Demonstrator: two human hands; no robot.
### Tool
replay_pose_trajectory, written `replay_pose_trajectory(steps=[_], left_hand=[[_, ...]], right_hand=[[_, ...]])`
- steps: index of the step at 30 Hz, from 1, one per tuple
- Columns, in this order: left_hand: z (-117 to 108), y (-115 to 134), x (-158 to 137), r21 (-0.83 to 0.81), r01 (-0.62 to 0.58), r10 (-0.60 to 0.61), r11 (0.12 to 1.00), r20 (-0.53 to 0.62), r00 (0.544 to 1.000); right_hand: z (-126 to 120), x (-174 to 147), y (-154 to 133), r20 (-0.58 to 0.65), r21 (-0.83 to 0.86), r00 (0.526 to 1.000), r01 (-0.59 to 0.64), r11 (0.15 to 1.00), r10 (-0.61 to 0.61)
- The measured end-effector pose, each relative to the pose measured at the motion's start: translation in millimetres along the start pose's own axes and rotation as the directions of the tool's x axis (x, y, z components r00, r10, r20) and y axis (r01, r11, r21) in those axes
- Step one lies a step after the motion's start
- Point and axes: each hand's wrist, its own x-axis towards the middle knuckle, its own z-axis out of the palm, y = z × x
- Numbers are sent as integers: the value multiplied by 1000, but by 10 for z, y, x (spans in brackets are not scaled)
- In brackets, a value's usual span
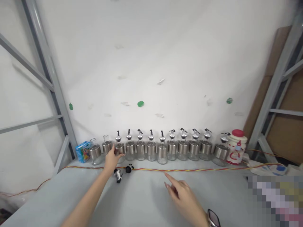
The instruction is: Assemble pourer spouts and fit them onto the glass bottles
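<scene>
Several glass oil bottles with steel sleeves stand in a row along the wall. My left hand (pixel 112 158) grips one oil bottle (pixel 119 147) near the left end, fingers at its left side and thumb across the front. That bottle is upright and carries a pour spout (pixel 118 136). To its left stand two uncapped bottles, the nearer one (pixel 107 145) and the outer one (pixel 95 152). Two loose black-and-silver pour spouts, one (pixel 118 175) and another (pixel 129 168), lie in front. My right hand (pixel 181 192) hovers empty over the shelf, index finger stretched out and thumb apart.
A twisted red-and-yellow wire (pixel 189 170) runs across the grey shelf (pixel 139 198). A blue box (pixel 82 152) stands at the left end, a white jar with a red lid (pixel 237 148) at the right. Grey metal posts (pixel 58 94) frame both sides.
</scene>
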Motion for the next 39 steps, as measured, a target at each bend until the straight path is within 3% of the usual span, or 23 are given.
replay_pose_trajectory(steps=[5, 9, 12, 15, 18, 22, 24, 26, 28, 30, 31, 33, 35, 39], left_hand=[[-273, -78, -161, 51, -74, 82, 996, -185, 979], [-499, -271, 9, 80, 97, -54, 992, -422, 905], [-563, -463, 195, 60, 160, -124, 985, -396, 910], [-583, -626, 304, 14, 143, -133, 990, -280, 951], [-607, -704, 299, -52, 143, -151, 988, -237, 960], [-680, -553, 90, -124, 117, -149, 985, -292, 945], [-737, -333, -91, -160, 75, -125, 984, -334, 934], [-789, -40, -310, -331, -31, -93, 943, -353, 931], [-802, 277, -562, -483, -43, -70, 875, -213, 974], [-749, 566, -843, -597, 45, 10, 801, 88, 996], [-695, 690, -990, -620, 128, 27, 774, 234, 972], [-547, 888, -1276, -666, 252, 65, 702, 412, 909], [-388, 1028, -1512, -690, 323, 111, 648, 505, 856], [-259, 1165, -1676, -703, 277, 245, 655, 545, 802]], right_hand=[[32, -17, 27, 42, 29, 999, -2, 1000, 1], [35, -30, 10, 62, 48, 998, -16, 999, 13], [30, -23, -11, 77, 55, 997, -25, 998, 21], [18, -15, -30, 108, 58, 994, -24, 998, 18], [6, -13, -45, 122, 45, 992, -16, 999, 11], [-13, -10, -62, 103, 34, 995, 13, 999, -17], [-34, -5, -78, 99, 35, 994, 33, 999, -37], [-67, -5, -106, 99, 50, 994, 44, 998, -49], [-102, -15, -143, 115, 113, 991, 49, 992, -62], [-127, -39, -186, 155, 245, 984, 50, 968, -90], [-134, -55, -207, 179, 319, 978, 45, 947, -107], [-133, -88, -246, 225, 436, 965, 26, 899, -137], [-118, -115, -281, 252, 504, 954, 17, 864, -166], [-52, -130, -316, 231, 629, 958, -14, 778, -169]])
